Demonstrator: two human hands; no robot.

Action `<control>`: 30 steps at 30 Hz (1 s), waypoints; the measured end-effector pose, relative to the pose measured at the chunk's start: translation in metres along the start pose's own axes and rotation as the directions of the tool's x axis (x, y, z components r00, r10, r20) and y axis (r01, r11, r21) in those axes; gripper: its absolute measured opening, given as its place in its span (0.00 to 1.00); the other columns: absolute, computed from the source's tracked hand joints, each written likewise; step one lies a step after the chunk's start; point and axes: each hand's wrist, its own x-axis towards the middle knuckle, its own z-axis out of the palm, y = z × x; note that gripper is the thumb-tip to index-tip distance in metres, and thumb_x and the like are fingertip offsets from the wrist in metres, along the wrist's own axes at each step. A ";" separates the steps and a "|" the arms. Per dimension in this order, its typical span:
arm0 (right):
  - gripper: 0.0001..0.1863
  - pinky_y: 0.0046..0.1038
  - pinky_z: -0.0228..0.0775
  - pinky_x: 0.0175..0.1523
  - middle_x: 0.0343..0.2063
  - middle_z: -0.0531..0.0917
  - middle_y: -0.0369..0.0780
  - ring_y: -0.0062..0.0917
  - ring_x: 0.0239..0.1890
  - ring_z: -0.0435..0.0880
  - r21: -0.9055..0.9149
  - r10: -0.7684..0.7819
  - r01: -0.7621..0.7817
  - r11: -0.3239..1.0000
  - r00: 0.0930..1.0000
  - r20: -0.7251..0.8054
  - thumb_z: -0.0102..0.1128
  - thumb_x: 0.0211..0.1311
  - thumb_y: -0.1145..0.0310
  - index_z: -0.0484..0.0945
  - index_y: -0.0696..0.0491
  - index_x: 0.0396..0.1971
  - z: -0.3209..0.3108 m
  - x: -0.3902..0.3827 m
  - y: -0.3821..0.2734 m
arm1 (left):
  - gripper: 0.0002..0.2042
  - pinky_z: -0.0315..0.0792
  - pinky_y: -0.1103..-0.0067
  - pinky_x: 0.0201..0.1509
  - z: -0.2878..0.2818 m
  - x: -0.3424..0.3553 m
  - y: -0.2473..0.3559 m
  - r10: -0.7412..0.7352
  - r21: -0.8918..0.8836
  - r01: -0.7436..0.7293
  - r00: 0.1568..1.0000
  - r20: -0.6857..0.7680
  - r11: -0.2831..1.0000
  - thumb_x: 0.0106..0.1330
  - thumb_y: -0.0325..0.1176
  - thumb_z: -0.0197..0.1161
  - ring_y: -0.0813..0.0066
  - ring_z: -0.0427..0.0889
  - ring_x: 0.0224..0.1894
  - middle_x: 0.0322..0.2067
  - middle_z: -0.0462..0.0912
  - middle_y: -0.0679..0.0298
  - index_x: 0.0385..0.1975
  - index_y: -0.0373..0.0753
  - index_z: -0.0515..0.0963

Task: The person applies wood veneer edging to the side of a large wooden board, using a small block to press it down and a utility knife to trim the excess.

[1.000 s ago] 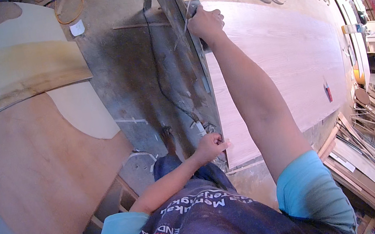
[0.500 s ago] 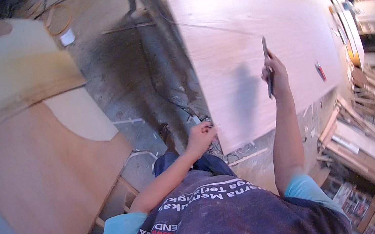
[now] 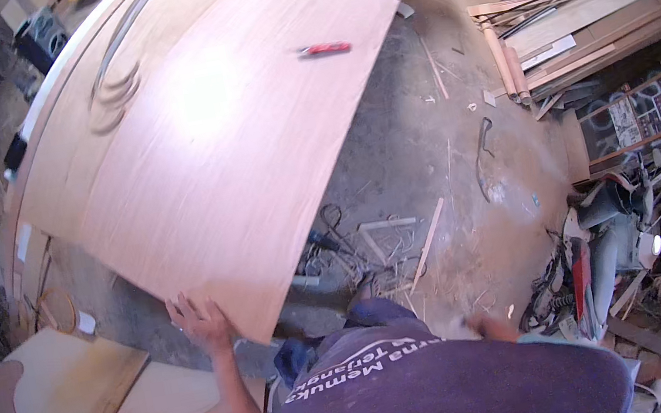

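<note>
A large sheet of pale pinkish plywood (image 3: 250, 150) lies in front of me, with a bright glare on it. My left hand (image 3: 202, 322) is at its near left edge, fingers stretched and apart against the rim. On the sheet's far right part rests a red cutter knife (image 3: 325, 49), which neither hand touches. Low beside my right hip is my right hand (image 3: 491, 327), smeared by motion and partly behind my dark shirt. Whether anything is in its fingers cannot be made out.
Cut panels with curved outlines (image 3: 109, 405) are stacked at the lower left. Wood strips (image 3: 427, 244) and cables (image 3: 334, 224) litter the floor by my feet. Timber boards (image 3: 591, 28) lie at the right, above a heap of scrap (image 3: 611, 245). Curved dark strips (image 3: 118, 93) lie at the back left.
My view has turned to the right. My right hand, which held a long dark flat tool over the sheet, has dropped to my side. My left hand now touches the sheet's edge with spread fingers.
</note>
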 end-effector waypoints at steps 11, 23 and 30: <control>0.33 0.44 0.76 0.52 0.41 0.88 0.53 0.42 0.44 0.87 0.446 0.034 0.042 0.894 0.986 -0.162 0.68 0.64 0.52 0.81 0.65 0.59 -0.089 0.055 0.025 | 0.31 0.60 0.46 0.75 0.153 0.060 0.182 0.278 0.294 -0.283 0.959 0.059 0.913 0.70 0.42 0.67 0.37 0.64 0.74 0.72 0.66 0.38 0.70 0.32 0.71; 0.43 0.45 0.77 0.59 0.51 0.83 0.51 0.51 0.53 0.84 -0.083 -0.827 0.882 0.463 0.397 -0.399 0.76 0.61 0.52 0.68 0.40 0.76 -0.412 -0.088 -0.372 | 0.39 0.81 0.77 0.54 0.313 0.063 0.573 0.309 -0.343 0.744 0.191 0.932 0.574 0.72 0.42 0.73 0.72 0.85 0.52 0.52 0.86 0.58 0.77 0.34 0.62; 0.41 0.46 0.78 0.53 0.45 0.82 0.49 0.50 0.49 0.84 -0.197 -0.838 0.820 0.537 0.491 -0.237 0.74 0.64 0.50 0.70 0.38 0.76 -0.524 -0.060 -0.476 | 0.15 0.80 0.81 0.50 0.441 0.132 0.660 0.397 -0.271 0.728 -0.001 0.918 0.629 0.74 0.32 0.71 0.80 0.86 0.44 0.44 0.90 0.64 0.54 0.31 0.86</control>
